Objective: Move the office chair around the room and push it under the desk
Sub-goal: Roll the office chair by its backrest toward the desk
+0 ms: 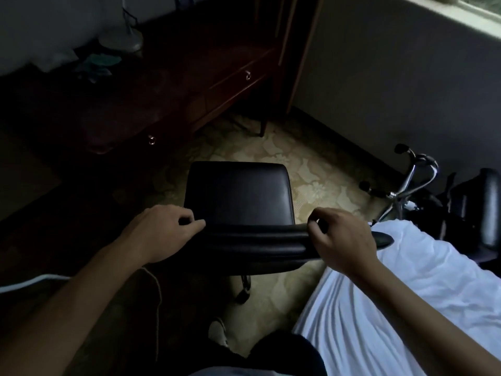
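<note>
No readable text, labels or numbers anywhere.

One office chair (238,196), one desk (151,99) with two ring drawer handles (248,75), two hands (165,234), one white bed sheet (393,294), one lamp base (120,42).

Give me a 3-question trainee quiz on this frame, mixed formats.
1. True or false: both hands grip the chair backrest top.
2. What lies right of the chair? A) bed B) sofa C) bin
3. Fill in: the chair seat faces the ____.

Key:
1. True: left hand and right hand hold it near its ends.
2. A: bed, white sheet.
3. Desk; the chair is not yet under it.
</note>
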Tool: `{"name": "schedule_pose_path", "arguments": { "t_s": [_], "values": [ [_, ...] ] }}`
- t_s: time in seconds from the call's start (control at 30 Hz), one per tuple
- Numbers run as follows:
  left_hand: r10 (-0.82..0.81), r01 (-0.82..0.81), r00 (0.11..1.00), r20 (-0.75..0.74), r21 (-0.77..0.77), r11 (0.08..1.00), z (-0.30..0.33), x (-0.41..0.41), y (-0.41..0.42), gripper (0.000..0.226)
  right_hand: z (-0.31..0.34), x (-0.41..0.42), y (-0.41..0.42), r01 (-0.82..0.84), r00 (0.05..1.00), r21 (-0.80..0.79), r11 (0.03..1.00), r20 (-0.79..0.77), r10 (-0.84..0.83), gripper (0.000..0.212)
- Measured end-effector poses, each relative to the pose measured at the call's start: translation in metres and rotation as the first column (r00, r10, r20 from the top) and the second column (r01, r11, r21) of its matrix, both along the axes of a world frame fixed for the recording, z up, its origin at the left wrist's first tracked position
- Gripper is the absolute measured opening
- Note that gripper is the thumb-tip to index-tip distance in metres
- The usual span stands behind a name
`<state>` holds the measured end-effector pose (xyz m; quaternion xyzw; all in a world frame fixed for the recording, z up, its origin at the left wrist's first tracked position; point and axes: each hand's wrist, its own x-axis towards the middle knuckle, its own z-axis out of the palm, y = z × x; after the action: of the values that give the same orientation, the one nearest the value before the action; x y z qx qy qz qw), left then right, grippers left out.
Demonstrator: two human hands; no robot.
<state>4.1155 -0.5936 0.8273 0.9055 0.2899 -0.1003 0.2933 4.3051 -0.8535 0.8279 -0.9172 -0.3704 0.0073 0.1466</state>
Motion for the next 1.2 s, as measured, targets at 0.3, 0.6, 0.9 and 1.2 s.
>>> {"name": "schedule_pose_path", "arguments": {
  "t_s": [0.3, 0.6, 0.9, 1.2],
  "values": [
    [0.214, -0.213, 0.976, -0.045, 0.022, 0.977, 0.009, 0.027, -0.046, 0.039, 0.000, 0.053, -0.015, -0.180, 0.983, -0.110, 0.977, -0.062, 0.174, 0.027],
    [0.473, -0.474, 0.878, 0.068, 0.003, 0.880, 0.007, 0.058, -0.135, 0.029, 0.008, 0.129, -0.043, -0.493, 0.870, -0.175, 0.852, -0.113, 0.480, 0.029],
    [0.615, -0.628, 0.766, 0.187, 0.016, 0.778, 0.002, 0.104, -0.201, 0.036, 0.007, 0.201, -0.050, -0.581, 0.814, -0.114, 0.806, -0.090, 0.574, 0.032],
    [0.648, -0.700, 0.701, 0.299, 0.112, 0.705, -0.008, 0.131, -0.232, 0.034, 0.005, 0.246, -0.046, -0.675, 0.727, 0.136, 0.726, -0.045, 0.685, 0.017]
  ]
}}
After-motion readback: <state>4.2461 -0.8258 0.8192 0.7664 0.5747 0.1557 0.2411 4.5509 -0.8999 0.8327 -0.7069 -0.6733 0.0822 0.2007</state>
